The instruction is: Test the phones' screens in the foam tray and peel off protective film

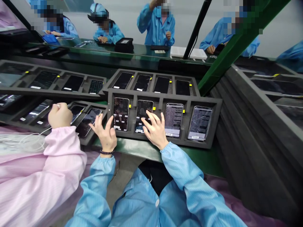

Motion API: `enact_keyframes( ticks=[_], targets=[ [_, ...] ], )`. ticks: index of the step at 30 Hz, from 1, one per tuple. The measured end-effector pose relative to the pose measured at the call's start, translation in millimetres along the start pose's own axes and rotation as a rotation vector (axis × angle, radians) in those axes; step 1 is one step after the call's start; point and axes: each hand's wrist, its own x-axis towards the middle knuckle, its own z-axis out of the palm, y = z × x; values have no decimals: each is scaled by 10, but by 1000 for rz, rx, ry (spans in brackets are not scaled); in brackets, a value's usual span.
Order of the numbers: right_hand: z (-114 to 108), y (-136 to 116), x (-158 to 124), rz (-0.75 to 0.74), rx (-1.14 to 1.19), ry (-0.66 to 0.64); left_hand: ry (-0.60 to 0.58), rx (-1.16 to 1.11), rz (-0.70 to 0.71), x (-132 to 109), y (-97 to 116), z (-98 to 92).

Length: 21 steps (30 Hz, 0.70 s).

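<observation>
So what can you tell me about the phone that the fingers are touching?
The dark-screened smartphone lies face up in the second pocket from the left of a dark grey foam tray, tilted toward the person. Its glossy screen shows a dim picture, with a white label at the bottom edge. A small yellow tab sits by its top right corner. The right hand rests its spread fingertips on the lower screen; the left hand hovers open beside the tray.

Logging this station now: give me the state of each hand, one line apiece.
Left hand: open, fingers spread, holding nothing, at the left edge of the foam tray.
Right hand: open, fingers resting on the second phone, holding nothing.
</observation>
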Motion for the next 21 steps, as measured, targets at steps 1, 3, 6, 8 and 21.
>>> enact_keyframes(
  ticks=[1,3,6,8,21],
  targets=[
    [-1,-3,0,-4,1,-6,-13,10,9,11,3,7],
    [-5,-2,-7,6,7,12,-43,18,19,36,7,26],
    [-2,10,3,51,23,87,-115,29,16,61,6,54],
    [8,20,35,87,20,118,-146,33,4,62,5,61],
    [-41,65,-181,54,-3,143,-249,-8,83,56,70,28]
  ],
)
